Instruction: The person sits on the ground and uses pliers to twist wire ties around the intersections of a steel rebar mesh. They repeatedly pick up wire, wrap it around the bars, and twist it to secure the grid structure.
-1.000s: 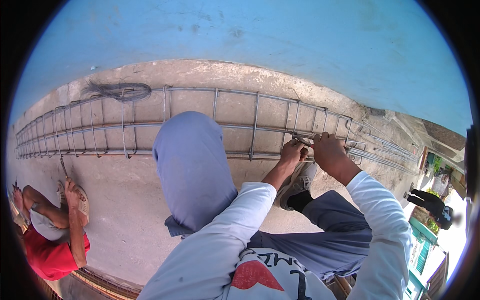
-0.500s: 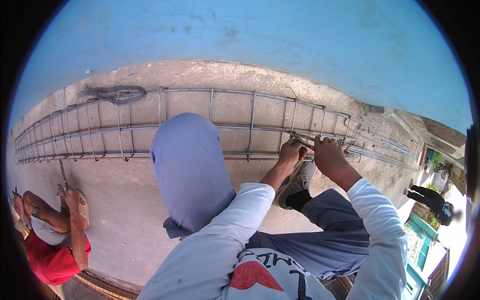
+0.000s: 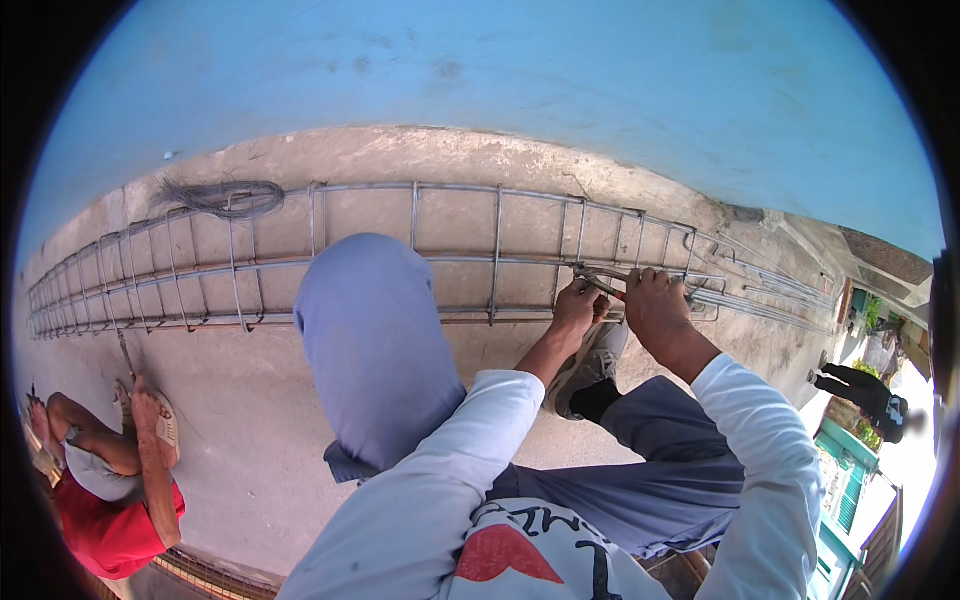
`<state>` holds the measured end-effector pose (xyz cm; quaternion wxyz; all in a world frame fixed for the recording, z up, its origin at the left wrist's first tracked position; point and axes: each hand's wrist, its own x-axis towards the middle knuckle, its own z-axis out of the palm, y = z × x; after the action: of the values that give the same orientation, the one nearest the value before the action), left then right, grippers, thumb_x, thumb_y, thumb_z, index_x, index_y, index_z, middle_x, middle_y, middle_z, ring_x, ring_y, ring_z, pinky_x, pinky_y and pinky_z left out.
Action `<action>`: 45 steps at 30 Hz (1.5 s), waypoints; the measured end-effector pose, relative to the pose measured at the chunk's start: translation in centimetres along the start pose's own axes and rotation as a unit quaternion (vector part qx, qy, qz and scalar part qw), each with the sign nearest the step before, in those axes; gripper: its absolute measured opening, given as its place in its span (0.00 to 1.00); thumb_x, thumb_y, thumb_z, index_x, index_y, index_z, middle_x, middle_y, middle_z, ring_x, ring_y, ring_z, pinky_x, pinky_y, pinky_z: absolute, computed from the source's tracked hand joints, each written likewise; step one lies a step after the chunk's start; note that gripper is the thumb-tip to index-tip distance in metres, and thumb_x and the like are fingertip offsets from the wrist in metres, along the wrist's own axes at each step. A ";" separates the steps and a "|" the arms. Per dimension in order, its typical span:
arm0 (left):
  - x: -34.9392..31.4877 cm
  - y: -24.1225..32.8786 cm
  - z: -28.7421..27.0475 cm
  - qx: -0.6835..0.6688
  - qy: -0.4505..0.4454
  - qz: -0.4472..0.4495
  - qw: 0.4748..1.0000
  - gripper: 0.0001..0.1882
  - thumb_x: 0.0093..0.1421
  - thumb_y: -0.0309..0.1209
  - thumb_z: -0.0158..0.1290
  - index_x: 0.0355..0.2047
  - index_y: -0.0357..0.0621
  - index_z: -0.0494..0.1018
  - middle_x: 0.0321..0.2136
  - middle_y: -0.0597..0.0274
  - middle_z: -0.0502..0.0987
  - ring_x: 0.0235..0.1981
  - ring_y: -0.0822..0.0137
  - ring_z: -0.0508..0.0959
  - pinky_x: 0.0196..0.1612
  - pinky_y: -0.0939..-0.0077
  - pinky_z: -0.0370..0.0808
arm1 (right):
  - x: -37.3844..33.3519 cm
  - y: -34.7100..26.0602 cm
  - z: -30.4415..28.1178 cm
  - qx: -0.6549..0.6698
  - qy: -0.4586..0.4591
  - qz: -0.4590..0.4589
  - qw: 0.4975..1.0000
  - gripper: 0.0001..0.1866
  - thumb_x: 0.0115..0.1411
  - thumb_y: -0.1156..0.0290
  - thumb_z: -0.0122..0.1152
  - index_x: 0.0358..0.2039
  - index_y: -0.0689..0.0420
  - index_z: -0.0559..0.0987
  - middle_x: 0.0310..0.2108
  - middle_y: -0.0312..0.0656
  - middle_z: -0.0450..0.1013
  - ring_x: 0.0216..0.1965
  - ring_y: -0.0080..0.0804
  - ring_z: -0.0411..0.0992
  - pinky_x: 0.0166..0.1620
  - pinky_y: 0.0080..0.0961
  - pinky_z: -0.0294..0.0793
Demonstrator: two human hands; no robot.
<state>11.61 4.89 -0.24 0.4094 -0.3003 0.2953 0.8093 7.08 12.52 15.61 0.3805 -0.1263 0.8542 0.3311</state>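
A long cage of steel reinforcing bars and square stirrups [image 3: 497,230] lies across the ground in front of me. Metal pincers [image 3: 607,273], with a bit of red on the grip, meet the cage's middle bar at a stirrup, right of centre. My right hand [image 3: 655,303] is closed around one handle. My left hand [image 3: 574,312] is closed just beside it, with the other handle at its fingers. Any tie wire in the jaws is too small to make out. My shoe [image 3: 592,368] rests on the ground just below my hands.
A bundle of thin wire [image 3: 225,198] lies over the cage's far left bars. A blue wall [image 3: 480,70] runs behind. At left, a person in a red shirt [image 3: 110,520] holds a tool against the cage. Loose bars [image 3: 765,303] extend rightward; another person [image 3: 862,398] stands far right.
The pincers' handles look further apart, and the jaws have turned slightly at the stirrup. Both my hands stay in nearly the same place. The view has shifted a little.
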 end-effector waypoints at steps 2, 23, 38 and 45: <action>0.1 -0.1 -0.1 0.004 -0.005 0.001 1.000 0.07 0.72 0.31 0.49 0.36 0.42 0.72 0.25 0.63 0.78 0.22 0.75 0.73 0.25 0.78 0.70 | 0.6 1.1 0.3 0.092 -0.040 -0.005 0.995 0.19 0.68 0.63 0.54 0.51 0.65 0.75 0.42 0.51 0.77 0.45 0.43 0.79 0.42 0.43 0.79; 0.9 -0.5 2.6 -0.199 -0.077 -0.062 0.975 0.23 0.76 0.46 0.37 0.43 0.41 0.75 0.38 0.57 0.83 0.35 0.66 0.83 0.39 0.72 0.80 | 0.3 5.3 4.0 0.359 0.037 -0.088 0.928 0.27 0.56 0.63 0.71 0.53 0.57 0.73 0.37 0.47 0.78 0.37 0.42 0.79 0.44 0.43 0.79; 0.7 1.1 1.8 -0.221 -0.121 -0.150 0.956 0.29 0.63 0.60 0.54 0.40 0.43 0.74 0.39 0.51 0.82 0.43 0.58 0.82 0.48 0.60 0.81 | 0.2 4.9 6.4 0.335 -0.070 -0.003 0.940 0.15 0.66 0.62 0.58 0.44 0.61 0.76 0.36 0.54 0.80 0.40 0.55 0.80 0.42 0.49 0.79; 2.6 -0.1 0.9 -0.188 -0.123 -0.168 0.960 0.22 0.68 0.50 0.53 0.45 0.42 0.71 0.39 0.51 0.80 0.43 0.57 0.81 0.51 0.57 0.80 | 0.8 2.6 13.6 0.403 0.041 0.032 0.914 0.11 0.65 0.64 0.57 0.43 0.56 0.75 0.37 0.53 0.79 0.40 0.57 0.78 0.42 0.50 0.78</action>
<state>10.20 6.80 -1.56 0.5090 -0.3150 0.0301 0.8005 13.02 23.53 9.56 0.3525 0.0515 0.9338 -0.0346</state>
